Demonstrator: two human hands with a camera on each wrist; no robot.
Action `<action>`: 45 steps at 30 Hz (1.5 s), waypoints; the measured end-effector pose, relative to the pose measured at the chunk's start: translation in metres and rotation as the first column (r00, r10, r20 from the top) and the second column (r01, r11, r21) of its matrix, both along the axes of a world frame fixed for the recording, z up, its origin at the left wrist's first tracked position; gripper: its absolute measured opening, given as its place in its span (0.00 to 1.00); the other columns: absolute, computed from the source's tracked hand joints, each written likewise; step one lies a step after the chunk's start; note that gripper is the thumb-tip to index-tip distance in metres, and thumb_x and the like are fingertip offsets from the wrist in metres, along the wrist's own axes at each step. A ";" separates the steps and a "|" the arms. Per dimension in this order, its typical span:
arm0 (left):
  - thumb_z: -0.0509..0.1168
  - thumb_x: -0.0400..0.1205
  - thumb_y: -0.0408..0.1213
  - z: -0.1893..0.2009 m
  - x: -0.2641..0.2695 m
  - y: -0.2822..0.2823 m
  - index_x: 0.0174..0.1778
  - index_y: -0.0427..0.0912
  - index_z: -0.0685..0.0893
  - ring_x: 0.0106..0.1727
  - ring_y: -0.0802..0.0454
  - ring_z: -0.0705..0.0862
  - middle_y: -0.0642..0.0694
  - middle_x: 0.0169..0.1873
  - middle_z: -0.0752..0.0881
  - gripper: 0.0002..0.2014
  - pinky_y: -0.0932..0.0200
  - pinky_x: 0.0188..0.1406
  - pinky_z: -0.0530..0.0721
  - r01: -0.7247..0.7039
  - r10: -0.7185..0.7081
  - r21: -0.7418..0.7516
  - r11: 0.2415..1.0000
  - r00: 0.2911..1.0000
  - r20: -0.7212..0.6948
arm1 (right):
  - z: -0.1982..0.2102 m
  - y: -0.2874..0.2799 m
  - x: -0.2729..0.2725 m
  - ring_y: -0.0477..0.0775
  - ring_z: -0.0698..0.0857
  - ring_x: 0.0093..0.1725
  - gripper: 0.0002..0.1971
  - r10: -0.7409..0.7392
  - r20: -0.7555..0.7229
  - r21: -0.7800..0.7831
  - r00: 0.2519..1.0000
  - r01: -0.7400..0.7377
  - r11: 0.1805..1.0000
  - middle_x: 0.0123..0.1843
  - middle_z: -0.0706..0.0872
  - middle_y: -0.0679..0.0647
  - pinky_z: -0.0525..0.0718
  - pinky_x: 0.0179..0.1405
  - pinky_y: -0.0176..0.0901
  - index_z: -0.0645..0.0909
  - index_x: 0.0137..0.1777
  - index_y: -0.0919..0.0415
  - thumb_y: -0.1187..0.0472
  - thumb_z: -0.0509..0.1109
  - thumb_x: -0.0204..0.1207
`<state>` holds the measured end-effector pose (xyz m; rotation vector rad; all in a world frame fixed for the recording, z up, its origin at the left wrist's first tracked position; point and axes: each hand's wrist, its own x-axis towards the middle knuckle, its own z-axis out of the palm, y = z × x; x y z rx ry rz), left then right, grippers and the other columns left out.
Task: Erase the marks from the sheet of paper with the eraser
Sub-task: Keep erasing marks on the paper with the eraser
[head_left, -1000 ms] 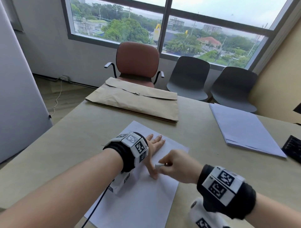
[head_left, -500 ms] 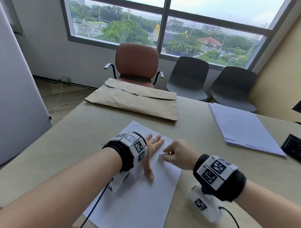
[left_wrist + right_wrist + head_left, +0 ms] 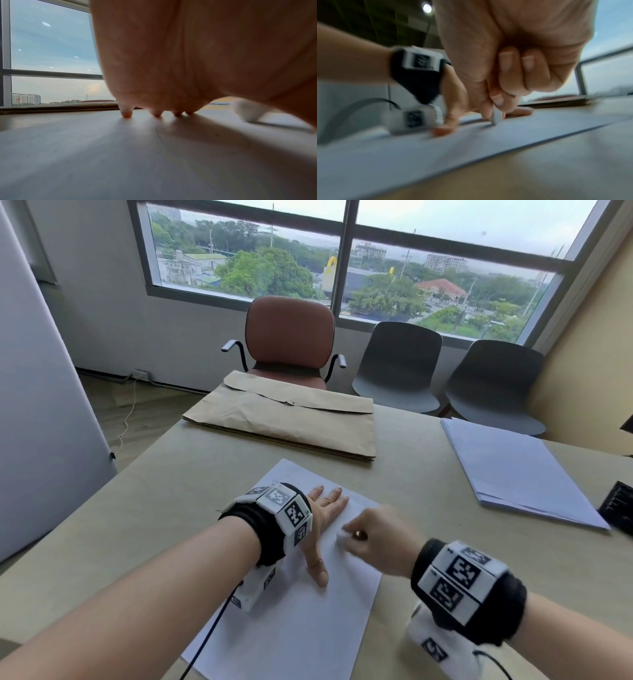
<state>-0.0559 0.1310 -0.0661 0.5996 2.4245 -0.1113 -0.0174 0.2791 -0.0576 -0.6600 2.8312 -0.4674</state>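
White rectangular paper sheet [image 3: 301, 621] being pinned by flat-fingered left hand [image 3: 322, 515]; at 3 o'clock, right hand [image 3: 380, 542] pinching small white eraser [image 3: 495, 117], pressing onto sheet.

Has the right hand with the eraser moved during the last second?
Yes. The right hand moved away from the left thumb's tip toward the left hand's fingers, then partway back.

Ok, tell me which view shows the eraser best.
The right wrist view: the eraser shows pinched in the right hand, tip on the sheet of paper. The head view shows a white sliver; the left wrist view a blur.
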 end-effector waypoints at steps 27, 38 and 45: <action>0.77 0.67 0.55 0.008 0.006 0.002 0.80 0.56 0.31 0.81 0.47 0.29 0.53 0.80 0.29 0.63 0.33 0.79 0.40 0.048 -0.049 0.042 0.998 0.999 0.022 | 0.010 0.008 0.011 0.48 0.66 0.23 0.13 0.142 0.168 0.023 0.975 -0.148 0.989 0.21 0.68 0.50 0.65 0.28 0.34 0.82 0.34 0.66 0.56 0.68 0.74; 0.77 0.67 0.55 0.008 0.006 0.003 0.80 0.56 0.30 0.81 0.48 0.30 0.54 0.80 0.29 0.63 0.32 0.79 0.41 0.050 -0.051 0.027 0.998 0.998 0.024 | 0.011 0.014 0.016 0.41 0.72 0.22 0.11 0.130 0.199 -0.027 0.971 -0.128 0.991 0.23 0.72 0.45 0.68 0.26 0.27 0.89 0.47 0.62 0.56 0.70 0.74; 0.76 0.67 0.56 0.008 0.007 0.003 0.80 0.56 0.30 0.81 0.48 0.29 0.55 0.80 0.29 0.63 0.33 0.79 0.40 0.042 -0.043 0.028 0.999 0.999 0.023 | 0.001 0.015 0.000 0.47 0.79 0.31 0.11 -0.001 0.018 -0.017 1.000 0.002 1.000 0.34 0.86 0.57 0.77 0.36 0.39 0.88 0.43 0.64 0.57 0.67 0.75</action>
